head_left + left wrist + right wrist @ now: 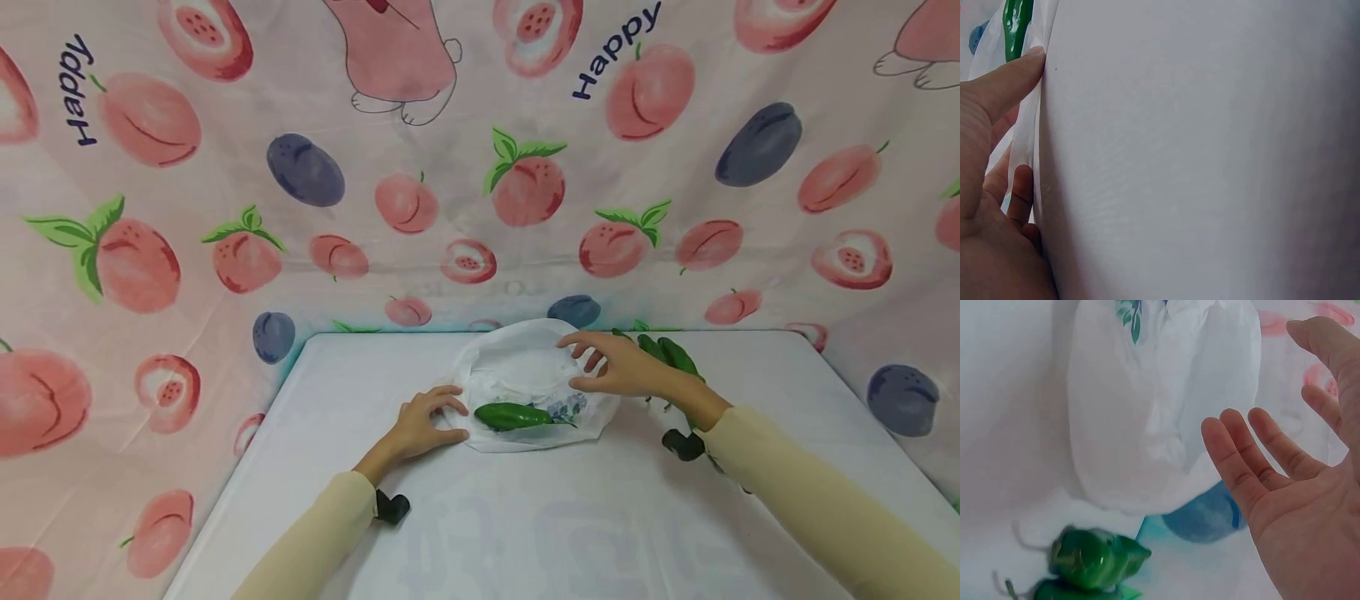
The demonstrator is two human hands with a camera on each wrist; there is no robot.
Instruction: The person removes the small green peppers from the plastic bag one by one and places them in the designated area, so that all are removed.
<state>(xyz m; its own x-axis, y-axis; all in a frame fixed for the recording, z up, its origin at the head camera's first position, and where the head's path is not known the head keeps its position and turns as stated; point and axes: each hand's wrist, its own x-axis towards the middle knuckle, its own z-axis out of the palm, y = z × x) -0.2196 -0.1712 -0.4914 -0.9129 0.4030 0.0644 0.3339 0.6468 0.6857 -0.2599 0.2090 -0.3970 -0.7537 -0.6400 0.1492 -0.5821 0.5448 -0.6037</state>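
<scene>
A white plastic bag (pixel 517 350) with a blue floral print lies spread on the table, its mouth wide. One green pepper (pixel 513 416) lies inside, near the front edge. My left hand (pixel 417 423) touches the bag's left rim, thumb and fingers apart; in the left wrist view its thumb (pixel 1019 72) rests along the film. Over the bag's right side hovers my right hand (pixel 621 367), fingers loosely spread with nothing between them. In the right wrist view its fingers (pixel 1235 456) stand apart from more green peppers (pixel 1088 557) beside the bag.
Several green peppers (pixel 678 357) lie right of the bag, partly hidden behind my right forearm. The white table (pixel 360 367) ends at a hanging cloth (pixel 450 150) printed with fruit. Dark wrist mounts (pixel 392 507) stick out below both wrists.
</scene>
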